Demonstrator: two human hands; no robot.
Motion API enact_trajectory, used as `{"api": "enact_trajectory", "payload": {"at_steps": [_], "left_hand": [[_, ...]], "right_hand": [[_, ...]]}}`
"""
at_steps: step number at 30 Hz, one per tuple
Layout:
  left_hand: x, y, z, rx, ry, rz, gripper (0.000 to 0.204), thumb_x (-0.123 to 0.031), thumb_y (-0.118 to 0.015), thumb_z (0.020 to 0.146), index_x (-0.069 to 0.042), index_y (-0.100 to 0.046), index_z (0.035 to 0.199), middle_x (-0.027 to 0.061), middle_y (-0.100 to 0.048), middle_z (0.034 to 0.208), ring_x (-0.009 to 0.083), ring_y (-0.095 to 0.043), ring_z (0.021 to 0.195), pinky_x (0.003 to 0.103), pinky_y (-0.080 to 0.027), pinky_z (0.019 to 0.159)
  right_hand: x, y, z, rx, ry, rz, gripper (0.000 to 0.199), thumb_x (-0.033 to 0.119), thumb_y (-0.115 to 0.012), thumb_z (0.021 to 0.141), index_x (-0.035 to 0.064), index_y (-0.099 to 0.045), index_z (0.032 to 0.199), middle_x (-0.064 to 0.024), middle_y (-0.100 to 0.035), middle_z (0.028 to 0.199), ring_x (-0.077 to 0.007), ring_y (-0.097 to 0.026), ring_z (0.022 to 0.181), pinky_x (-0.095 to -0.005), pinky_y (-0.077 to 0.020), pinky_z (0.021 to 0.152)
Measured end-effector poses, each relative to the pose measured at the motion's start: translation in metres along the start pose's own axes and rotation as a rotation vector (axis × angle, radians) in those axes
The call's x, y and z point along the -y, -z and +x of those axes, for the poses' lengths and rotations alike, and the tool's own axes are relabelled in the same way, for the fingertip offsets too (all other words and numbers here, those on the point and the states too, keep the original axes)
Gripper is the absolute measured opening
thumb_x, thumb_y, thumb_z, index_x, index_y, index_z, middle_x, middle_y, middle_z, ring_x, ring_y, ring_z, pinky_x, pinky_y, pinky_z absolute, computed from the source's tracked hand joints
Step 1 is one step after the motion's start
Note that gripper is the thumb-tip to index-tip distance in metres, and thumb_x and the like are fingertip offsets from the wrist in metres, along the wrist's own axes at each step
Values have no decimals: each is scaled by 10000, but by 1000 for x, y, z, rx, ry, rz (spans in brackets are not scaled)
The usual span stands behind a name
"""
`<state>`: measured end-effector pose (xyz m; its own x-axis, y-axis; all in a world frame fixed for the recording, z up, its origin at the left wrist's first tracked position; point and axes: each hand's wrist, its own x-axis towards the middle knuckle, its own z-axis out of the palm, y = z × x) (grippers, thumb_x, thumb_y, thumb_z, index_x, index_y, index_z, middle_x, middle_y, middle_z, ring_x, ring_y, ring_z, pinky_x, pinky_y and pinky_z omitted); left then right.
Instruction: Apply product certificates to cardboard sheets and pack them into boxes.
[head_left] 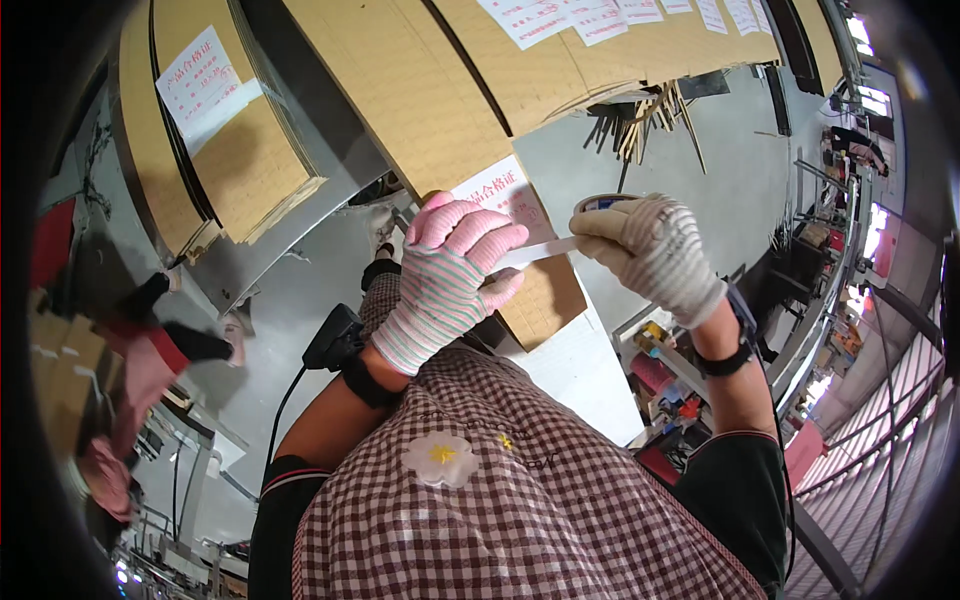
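Note:
My left hand, in a pink and green striped glove, is closed over the near end of a tan board stack. A pale strip of tape runs from its thumb and fingers across to my right hand. That hand wears a white and grey striped glove and is closed round a tape roll, mostly hidden by the fingers. Under and beside the left fingers, a white label sheet with red print lies on the boards.
More tan stacks with white labels stand at the far left and along the top. Thin wooden strips hang together beyond the right hand. A cart of small items stands at right. Another person's pink clothing shows at left.

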<state>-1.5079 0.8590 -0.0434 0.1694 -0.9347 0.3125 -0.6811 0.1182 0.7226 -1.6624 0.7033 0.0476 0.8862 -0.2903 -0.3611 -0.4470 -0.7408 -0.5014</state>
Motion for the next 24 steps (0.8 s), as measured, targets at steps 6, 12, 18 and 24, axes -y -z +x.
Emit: {"api": "enact_trajectory", "payload": {"at_steps": [6, 12, 18, 24], "left_hand": [[12, 18, 7, -65, 245, -209, 462, -155, -729, 597, -66, -553, 1015, 69, -550, 971, 247, -521, 916, 403, -437, 858], [4, 5, -34, -89, 791, -749, 304, -73, -693, 748, 15, -572, 1013, 91, -614, 974, 93, -586, 838, 244, -478, 711], [-32, 13, -61, -8, 710, -891, 300, -23, -719, 727, -56, -585, 993, -13, -568, 804, 60, -520, 712, 209, -456, 679], [-49, 32, -55, -84, 794, -1210, 388, -176, -721, 770, -94, -561, 1115, 50, -574, 965, 151, -562, 822, 261, -472, 737]], "right_hand": [[-42, -82, 42, -48, -314, -156, 150, 165, -552, 807, 83, -647, 890, -127, -650, 816, -262, -628, 728, -345, -483, 689], [-24, -65, -6, -118, -230, 416, 217, 88, -525, 821, 95, -641, 1003, -162, -625, 794, -287, -610, 679, -333, -491, 634], [5, -24, -69, 63, -216, 274, 329, 38, -550, 785, 103, -597, 1104, -135, -642, 848, -302, -617, 752, -345, -498, 684], [79, -3, -7, 264, 350, -308, 676, 110, -610, 780, 178, -339, 1396, -82, -601, 796, -263, -602, 629, -375, -462, 550]]}}
